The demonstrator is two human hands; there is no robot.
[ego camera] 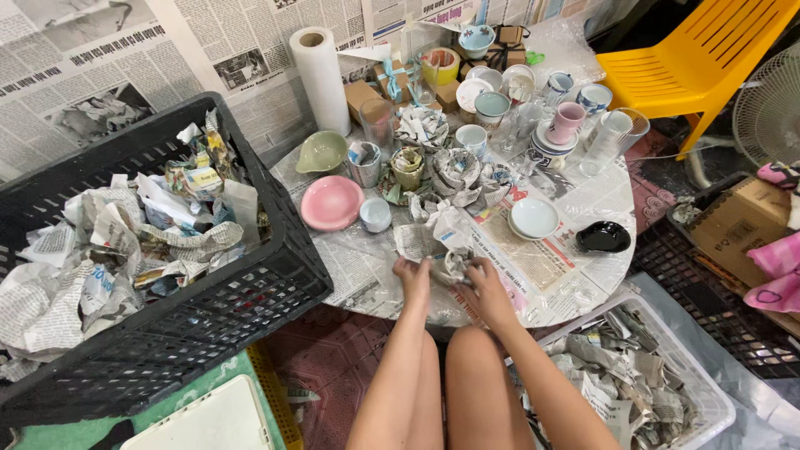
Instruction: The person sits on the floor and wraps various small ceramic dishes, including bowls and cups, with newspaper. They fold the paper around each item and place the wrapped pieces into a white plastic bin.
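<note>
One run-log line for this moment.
left hand: on newspaper-wrapped bundle | right hand: gripping same bundle | surface: round table | nearby: pink plate, black crate

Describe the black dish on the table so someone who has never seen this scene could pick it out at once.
Start at the round table covered in newspaper and plastic sheet, and go to its right edge, toward the yellow chair. The black dish sits there alone, just right of a stack of white saucers. It is the only glossy black piece among pale cups and bowls.
</note>
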